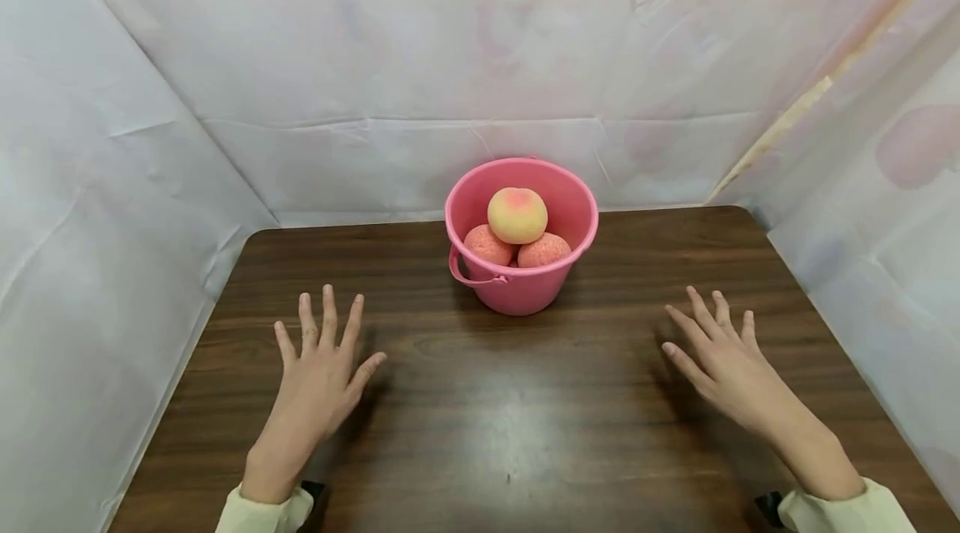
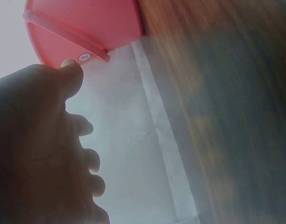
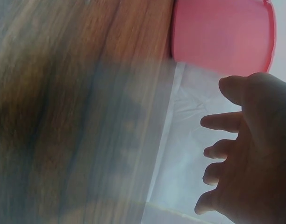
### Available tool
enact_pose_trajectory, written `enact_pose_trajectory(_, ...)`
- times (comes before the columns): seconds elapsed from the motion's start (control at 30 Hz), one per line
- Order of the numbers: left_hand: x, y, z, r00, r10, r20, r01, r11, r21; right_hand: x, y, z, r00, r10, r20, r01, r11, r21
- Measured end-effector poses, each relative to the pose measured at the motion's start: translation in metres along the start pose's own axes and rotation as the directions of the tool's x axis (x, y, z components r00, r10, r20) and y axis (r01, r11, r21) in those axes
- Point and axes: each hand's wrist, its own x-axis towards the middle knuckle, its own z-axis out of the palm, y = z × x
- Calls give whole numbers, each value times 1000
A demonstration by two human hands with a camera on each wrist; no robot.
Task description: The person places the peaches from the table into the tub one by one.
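A pink bucket (image 1: pixel 525 291) stands upright near the back edge of the table, its handle (image 1: pixel 472 276) hanging down at the front left. Inside it, a yellow peach (image 1: pixel 517 216) with a pink blush lies on top of two rough pinkish-orange round fruits, one on the left (image 1: pixel 487 245) and one on the right (image 1: pixel 545 250). To the left of the bucket, my left hand (image 1: pixel 318 383) is spread over the table and holds nothing. My right hand (image 1: pixel 731 371) is also spread, to the bucket's right, with nothing in its fingers. Both wrist views show the bucket beyond the thumb.
The dark wooden table (image 1: pixel 517 408) has rounded back corners. Pale patterned sheeting (image 1: pixel 420 58) hangs behind it and along both sides, close to the table edges. A strip of tan tape (image 1: pixel 795 112) runs down the right back corner.
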Motion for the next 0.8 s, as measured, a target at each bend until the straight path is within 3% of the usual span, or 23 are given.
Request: enact_pose_trajectory(0.8, -5, 2, -8, 1000, -6, -27, 6, 1000, -1, -4, 6, -2, 1000, -2, -10, 2, 1000, 17)
